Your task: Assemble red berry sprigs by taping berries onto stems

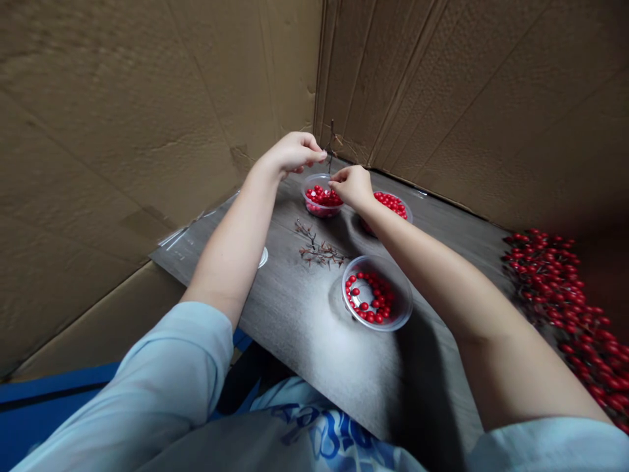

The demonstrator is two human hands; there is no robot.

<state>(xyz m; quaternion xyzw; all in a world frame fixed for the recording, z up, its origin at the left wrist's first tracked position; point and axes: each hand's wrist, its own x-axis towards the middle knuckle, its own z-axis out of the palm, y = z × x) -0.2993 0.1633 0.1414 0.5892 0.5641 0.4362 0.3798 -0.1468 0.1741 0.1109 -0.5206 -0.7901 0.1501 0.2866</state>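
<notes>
Above the far bowl stands a thin, bare brown twig [332,134], held upright. The thumb and fingers of my right hand [354,186] pinch its lower end. My left hand [299,152] is closed in a pinch right beside the twig's middle; whatever lies between its fingertips is too small to make out. Just below both hands is a clear plastic bowl [322,210] of red berries with a few whitish bits among them. A second bowl of red berries [393,204] sits partly behind my right wrist and forearm.
Bare brown twigs [320,252] lie mid-table. Nearer me stands a clear bowl [403,313] with red berries inside. A white round lid-like piece [264,257] shows beside my left forearm. Berry-laden branches [550,282] pile up at the right. Cardboard walls [417,85] enclose the grey table [289,314].
</notes>
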